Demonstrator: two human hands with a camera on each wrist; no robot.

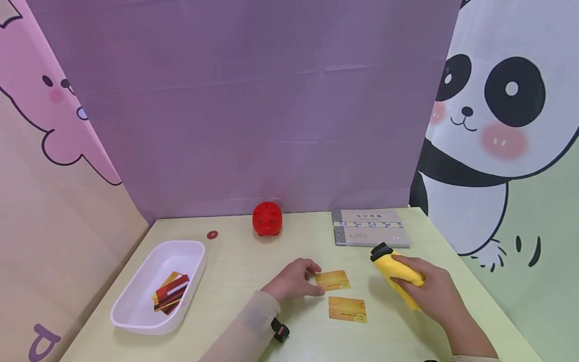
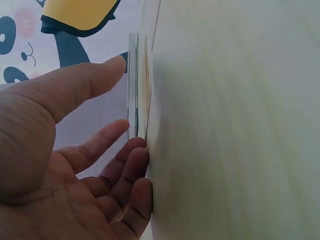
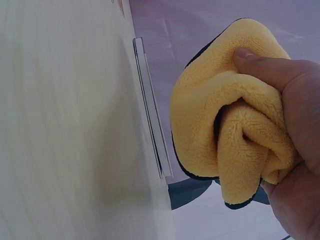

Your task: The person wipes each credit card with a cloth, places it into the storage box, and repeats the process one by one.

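Purple backdrop (image 1: pixel 244 110) fills the upper centre of the frame, with a panda print (image 1: pixel 502 115) on the wall at upper right. Below it, a pale wood-grain counter (image 1: pixel 235 301) spans the lower frame.

My right hand (image 1: pixel 434 286), lower right, grips a yellow cloth (image 1: pixel 402 274) raised off the counter. Condition of the cloth: plush pile, bunched into thick rounded folds, black binding along its edges; my thumb presses on its outer face.

Two gold cards lie flat at lower centre-right, one above the other and apart. Upper card (image 1: pixel 333 280): orange-gold, patterned face, a line of small digits near its lower edge. Lower card (image 1: pixel 348 309): same colouring, slightly tilted, a paler patch at its lower right corner.

My left hand (image 1: pixel 294 279) rests at the upper card's left end, thumb and fingers spread apart; whether they touch the card I cannot tell.

Also noted: white tray (image 1: pixel 194 286) with a pile of cards (image 1: pixel 171 293), lower left; red piggy bank (image 1: pixel 267 219), centre.
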